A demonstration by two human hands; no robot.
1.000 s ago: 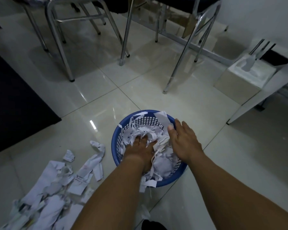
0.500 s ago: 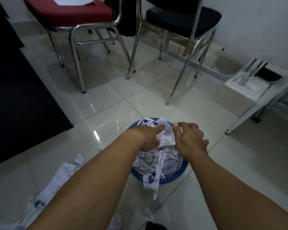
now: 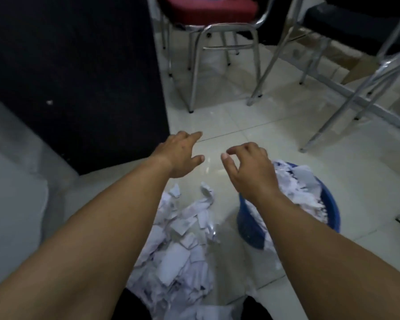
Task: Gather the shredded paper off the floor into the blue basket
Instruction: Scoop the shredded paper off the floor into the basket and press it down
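The floor was glossy pale tile with visible grout lines, dimly lit. A black mat covered its upper-left area. 2 chrome-legged chairs stood at the far side: a red-seated chair and a black-seated chair. A brown cardboard piece lay beneath the latter.

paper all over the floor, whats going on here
A person is clearing shredded paper off a tiled floor into a blue basket. The basket is already heaped with scraps. Both hands are empty: the left hand is spread open above the floor, and the right hand hangs with loosely curled fingers at the basket's near edge. A big pile of paper lies on the floor between the forearms, left of the basket, not yet gathered. Metal-legged chairs stand beyond.
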